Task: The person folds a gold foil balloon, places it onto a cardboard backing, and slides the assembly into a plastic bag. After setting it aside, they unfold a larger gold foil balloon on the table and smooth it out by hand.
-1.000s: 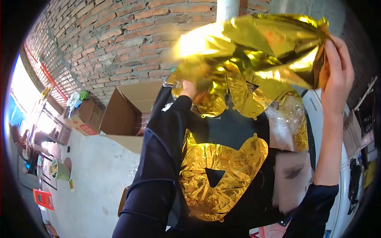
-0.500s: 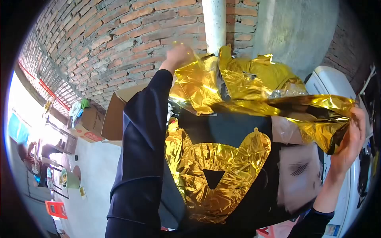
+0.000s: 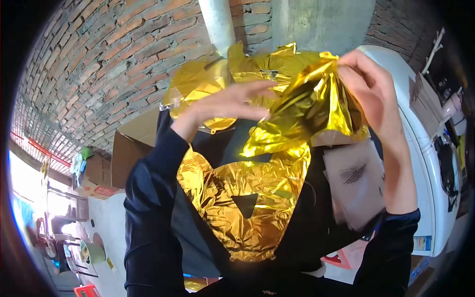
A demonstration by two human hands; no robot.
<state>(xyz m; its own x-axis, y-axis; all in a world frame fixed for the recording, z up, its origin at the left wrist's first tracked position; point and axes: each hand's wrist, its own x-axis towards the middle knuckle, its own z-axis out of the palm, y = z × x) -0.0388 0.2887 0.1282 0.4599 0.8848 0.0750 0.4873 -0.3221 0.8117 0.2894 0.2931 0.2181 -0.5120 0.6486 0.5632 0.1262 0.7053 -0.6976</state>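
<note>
Item: gold foil piece, one, crumpled, held up at the upper centre of the frame, in front of the gold foil heap and partly over the upper edge of the flat foil sheet.

Right hand: mine, upper right; thumb and fingers pinching the piece by its upper right end.

Left hand: mine, upper centre; released, fingers spread towards the piece; contact with it, I cannot tell.

Handling, my judgement: keep the right pinch light but sure; take a loose edge with the left fingertips, then part the hands gently, without jerking, as thin foil creases and tears readily.

Orientation: held piece, long axis on the diagonal, pinched end to the upper right, loose end pointing lower left. Its true outline is lost in the folds.

Flat sheet: lower centre, on my dark desk; tapers towards the bottom of the frame; triangular hole, point downward.

Also: cardboard box, left of the desk.
</note>
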